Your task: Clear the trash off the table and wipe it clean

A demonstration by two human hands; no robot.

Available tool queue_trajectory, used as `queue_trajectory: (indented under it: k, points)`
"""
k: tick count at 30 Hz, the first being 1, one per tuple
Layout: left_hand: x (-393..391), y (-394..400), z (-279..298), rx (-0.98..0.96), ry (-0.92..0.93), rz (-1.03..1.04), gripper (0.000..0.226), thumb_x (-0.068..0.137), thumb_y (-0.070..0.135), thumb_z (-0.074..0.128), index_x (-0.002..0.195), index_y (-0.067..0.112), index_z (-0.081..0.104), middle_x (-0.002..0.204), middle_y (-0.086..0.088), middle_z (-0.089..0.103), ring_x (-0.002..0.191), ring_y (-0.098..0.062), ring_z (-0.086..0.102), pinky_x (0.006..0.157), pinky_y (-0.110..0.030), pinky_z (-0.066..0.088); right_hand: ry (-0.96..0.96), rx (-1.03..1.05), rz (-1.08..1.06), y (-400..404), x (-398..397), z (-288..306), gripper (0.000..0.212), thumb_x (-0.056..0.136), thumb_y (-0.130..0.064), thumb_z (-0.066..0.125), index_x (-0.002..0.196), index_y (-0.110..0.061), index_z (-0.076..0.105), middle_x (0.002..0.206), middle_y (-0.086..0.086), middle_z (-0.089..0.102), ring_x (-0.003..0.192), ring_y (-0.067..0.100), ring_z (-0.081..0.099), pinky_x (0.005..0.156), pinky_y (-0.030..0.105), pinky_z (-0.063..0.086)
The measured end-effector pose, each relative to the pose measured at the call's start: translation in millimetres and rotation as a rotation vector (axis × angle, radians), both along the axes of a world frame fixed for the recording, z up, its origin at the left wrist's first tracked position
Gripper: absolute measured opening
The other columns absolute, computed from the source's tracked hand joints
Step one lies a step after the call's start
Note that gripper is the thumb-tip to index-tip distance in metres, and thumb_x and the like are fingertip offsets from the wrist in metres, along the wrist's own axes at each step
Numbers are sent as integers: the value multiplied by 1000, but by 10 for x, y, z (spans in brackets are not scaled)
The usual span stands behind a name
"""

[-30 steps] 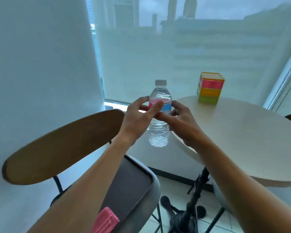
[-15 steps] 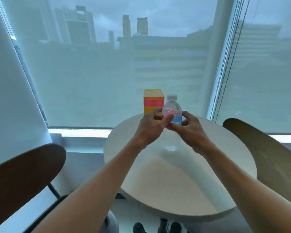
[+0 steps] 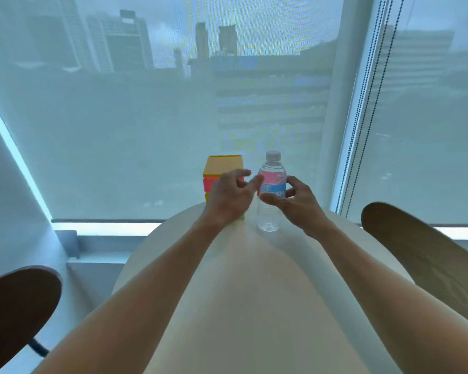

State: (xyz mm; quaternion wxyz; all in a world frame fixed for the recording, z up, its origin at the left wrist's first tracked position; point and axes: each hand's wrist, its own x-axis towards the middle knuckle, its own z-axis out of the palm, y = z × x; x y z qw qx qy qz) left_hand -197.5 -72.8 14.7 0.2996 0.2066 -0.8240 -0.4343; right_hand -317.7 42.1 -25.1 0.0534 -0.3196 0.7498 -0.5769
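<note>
Bottle: a clear water bottle (image 3: pixel 271 195) with a pink and blue label and a white cap stands upright at the far side of the round table (image 3: pixel 243 292), near the window.
Left hand: the left hand (image 3: pixel 229 197) is just left of the bottle, fingers loosely spread; one fingertip reaches the label, and I cannot tell if it touches.
Right hand: the right hand (image 3: pixel 299 202) is just right of the bottle, fingers relaxed and half curved around its side, not closed on it.
Box: a colourful box (image 3: pixel 222 168) with yellow top and pink band stands just left of the bottle, partly hidden behind the left hand.
Chairs: one brown chair back (image 3: pixel 16 314) at left, another (image 3: pixel 422 255) at right.
</note>
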Motion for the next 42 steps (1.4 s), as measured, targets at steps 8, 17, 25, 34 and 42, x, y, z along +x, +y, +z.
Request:
queue_trajectory:
  k: [8, 17, 25, 34, 42]
  points:
    - [-11, -419, 390, -417, -46, 436, 21, 85, 41, 64, 98, 26, 71, 98, 5, 73, 101, -22, 65, 86, -32, 47, -11, -7, 5, -395, -496, -44, 58, 75, -42, 81, 126, -27, 59, 93, 2, 63, 84, 14, 63, 78, 32, 53]
    - [-96, -667, 206, -231, -317, 381, 50, 87, 55, 56, 131, 30, 58, 135, -5, 59, 126, -29, 51, 100, -39, 39, 4, -4, -7, -734, -746, -53, 62, 75, -40, 81, 131, -28, 56, 104, 4, 64, 99, 18, 62, 92, 40, 52]
    - [-113, -652, 147, -233, -294, 403, 52, 88, 55, 52, 133, 29, 58, 136, -6, 58, 126, -31, 50, 100, -39, 40, 21, -10, -22, -869, -733, -57, 63, 77, -39, 80, 134, -27, 54, 107, 4, 64, 102, 17, 60, 89, 33, 48]
    - [-129, -666, 98, -274, -314, 384, 55, 91, 57, 47, 136, 27, 54, 137, -6, 58, 124, -31, 53, 100, -42, 42, 29, 41, -45, -828, -677, -32, 67, 79, -41, 78, 138, -25, 50, 109, 3, 62, 106, 18, 59, 93, 36, 49]
    - [-17, -620, 28, -242, -265, 374, 62, 92, 64, 38, 145, 32, 40, 140, -6, 53, 129, -30, 47, 101, -44, 37, -92, 113, -81, -602, -673, -125, 80, 79, -32, 80, 147, -22, 40, 121, 9, 58, 110, 26, 60, 97, 47, 52]
